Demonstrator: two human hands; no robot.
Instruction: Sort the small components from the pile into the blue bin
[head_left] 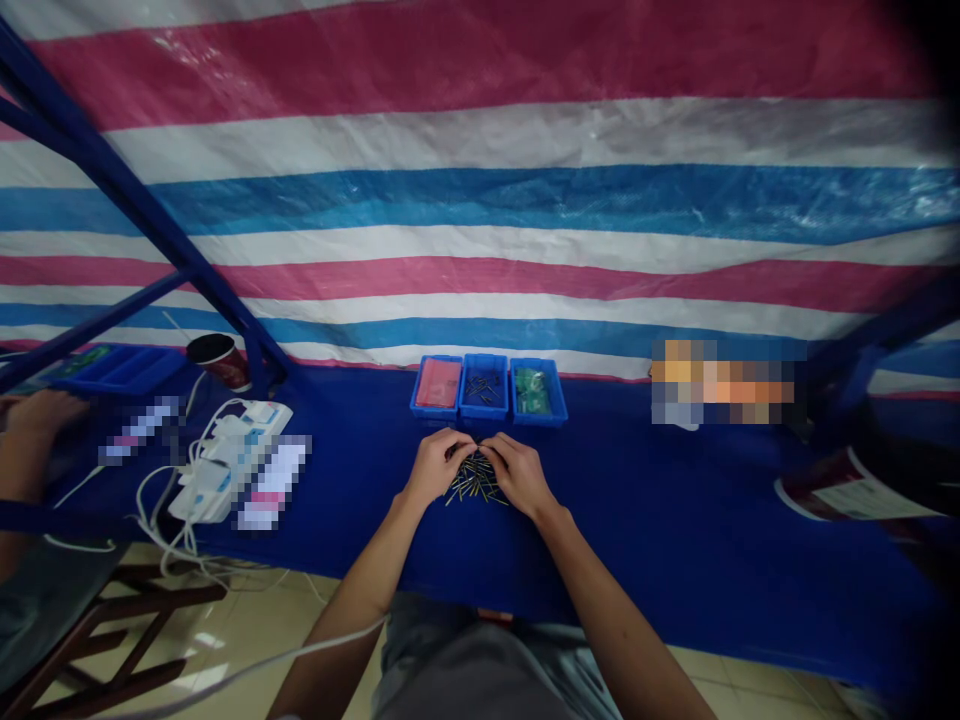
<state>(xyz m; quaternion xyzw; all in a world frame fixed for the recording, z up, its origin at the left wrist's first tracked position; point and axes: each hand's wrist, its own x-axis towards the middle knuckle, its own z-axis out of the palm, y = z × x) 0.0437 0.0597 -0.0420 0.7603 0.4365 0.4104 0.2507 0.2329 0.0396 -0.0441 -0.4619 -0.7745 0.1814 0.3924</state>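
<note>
My left hand (436,468) and my right hand (523,475) meet over a loose pile of thin metal pieces (477,485), like long screws or small bits, on the blue table. The fingers of both hands are bent and pinched close together at the pile's far edge; whatever lies between the fingertips is too small and hidden to name. Just beyond the hands stand three small blue bins side by side. Pink-red flat packets (438,384) fill the left one. A few thin metal pieces (484,387) lie in the middle bin, and green packets (532,391) in the right.
To my left lies a white power strip (229,465) with tangled cables, beside a pixelated flat object (274,487). A dark cup (219,362) stands behind it. Another person's hand (46,412) is at far left. On the right are a pixelated item (720,385) and a maroon-and-white cup (840,486).
</note>
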